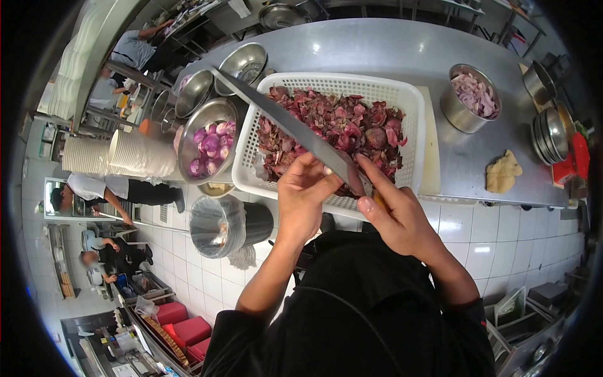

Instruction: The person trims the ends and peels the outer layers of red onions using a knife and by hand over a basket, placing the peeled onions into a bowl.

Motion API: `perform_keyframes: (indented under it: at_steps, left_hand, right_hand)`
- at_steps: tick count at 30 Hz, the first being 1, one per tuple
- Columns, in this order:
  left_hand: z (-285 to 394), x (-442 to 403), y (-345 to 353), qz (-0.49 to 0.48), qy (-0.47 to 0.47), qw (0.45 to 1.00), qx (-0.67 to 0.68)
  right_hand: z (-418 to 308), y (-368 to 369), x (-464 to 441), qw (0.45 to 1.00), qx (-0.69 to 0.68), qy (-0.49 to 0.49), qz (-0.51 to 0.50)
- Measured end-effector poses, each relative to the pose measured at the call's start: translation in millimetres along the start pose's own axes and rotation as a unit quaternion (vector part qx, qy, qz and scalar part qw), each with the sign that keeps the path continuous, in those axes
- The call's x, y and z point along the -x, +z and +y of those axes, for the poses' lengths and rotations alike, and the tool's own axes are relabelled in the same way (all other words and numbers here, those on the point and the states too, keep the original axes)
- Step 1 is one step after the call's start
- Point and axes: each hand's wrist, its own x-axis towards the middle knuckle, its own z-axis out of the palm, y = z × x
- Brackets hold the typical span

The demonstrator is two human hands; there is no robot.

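Observation:
My right hand (399, 217) grips a large knife (295, 129) near its handle end. The wide blade slants up to the left across a white perforated basket (411, 103). My left hand (304, 195) is closed at the blade's lower edge, its fingers pinched round a small pale piece that is mostly hidden. Under the knife, the basket holds a heap of red onion skins (352, 119) with some whole onions (375, 138) among them. Peeled purple onions (213, 147) lie in a steel bowl (185, 135) left of the basket.
More steel bowls (242, 60) stand beyond the onion bowl. A steel pot (461, 119) of cut onion and a crumpled cloth (502, 173) are on the right. A lined bin (217, 226) stands below the table edge. Several people are at the left.

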Motion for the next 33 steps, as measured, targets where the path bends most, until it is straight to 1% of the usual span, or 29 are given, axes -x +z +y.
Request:
perform_keyframes:
  at_steps: [4, 11, 14, 17, 20, 26, 32, 33]
  left_hand:
    - [-2.6, 1.6, -5.0, 0.009, 0.042, 0.999, 0.02]
    - [2.1, 7.3, -1.6, 0.007, 0.028, 0.999, 0.014]
    - [2.1, 7.0, 0.1, 0.008, 0.027, 0.999, 0.018]
    - [1.0, 6.6, -2.0, 0.006, 0.028, 1.0, 0.012]
    - [1.3, 6.8, -0.4, 0.013, 0.027, 1.0, 0.004]
    - [0.6, 6.8, -0.7, 0.001, 0.032, 0.999, 0.024]
    - [-0.8, 6.9, -1.5, 0.001, 0.021, 0.999, 0.042]
    - [-1.3, 6.6, -2.3, 0.001, 0.019, 0.999, 0.04]
  right_hand:
    - [-7.6, 2.0, 2.4, 0.997, 0.052, -0.05, -0.005]
    - [-2.8, 8.5, 0.1, 0.992, 0.077, -0.101, 0.017]
    - [-7.3, 5.9, -0.3, 0.994, 0.078, -0.082, 0.004]
    - [-3.8, 8.6, -1.5, 0.991, 0.077, -0.111, 0.02]
    - [-6.7, 5.2, 0.5, 0.994, 0.083, -0.074, -0.007]
    - [-14.4, -0.3, 2.9, 0.995, 0.08, -0.053, -0.018]
    - [-4.3, 2.2, 3.9, 0.992, 0.079, -0.101, 0.003]
    - [-5.6, 1.7, 4.1, 0.993, 0.074, -0.09, -0.002]
